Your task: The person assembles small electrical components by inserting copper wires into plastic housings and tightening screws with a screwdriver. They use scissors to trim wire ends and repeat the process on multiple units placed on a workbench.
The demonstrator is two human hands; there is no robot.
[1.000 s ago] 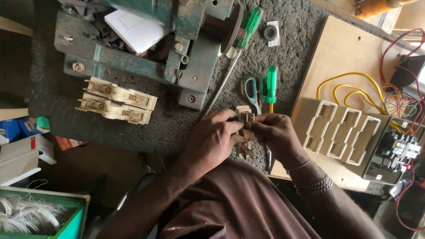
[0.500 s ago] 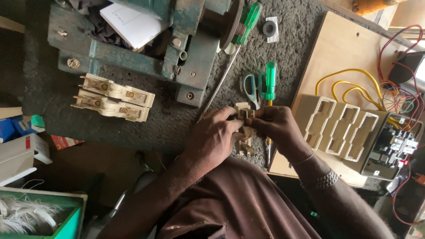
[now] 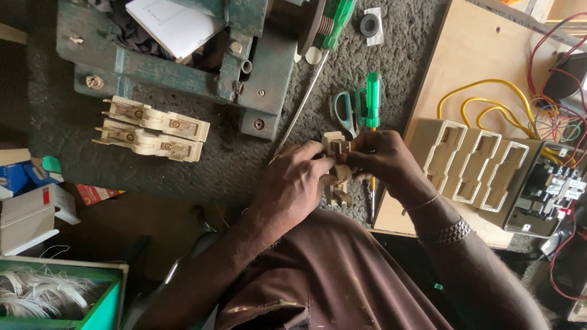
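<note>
Both hands closed on the cream switch block [image 3: 335,146] at the worktop's near edge: left hand [image 3: 292,186] wraps its lower part, right hand [image 3: 382,160] pinches the top. Risk: a small part slipping out and dropping off the edge into the lap. Clutter close by: green screwdriver [image 3: 372,98], scissors [image 3: 346,113], cream housing [image 3: 471,160] just beside the right wrist.

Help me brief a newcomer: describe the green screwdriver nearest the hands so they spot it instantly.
Start at the pale wooden board on the right. Just off its left edge, beside the teal-handled scissors, lies the short screwdriver, its shaft running under the right hand. Its translucent handle and upright lie distinguish it from the longer slanted screwdriver.
</note>
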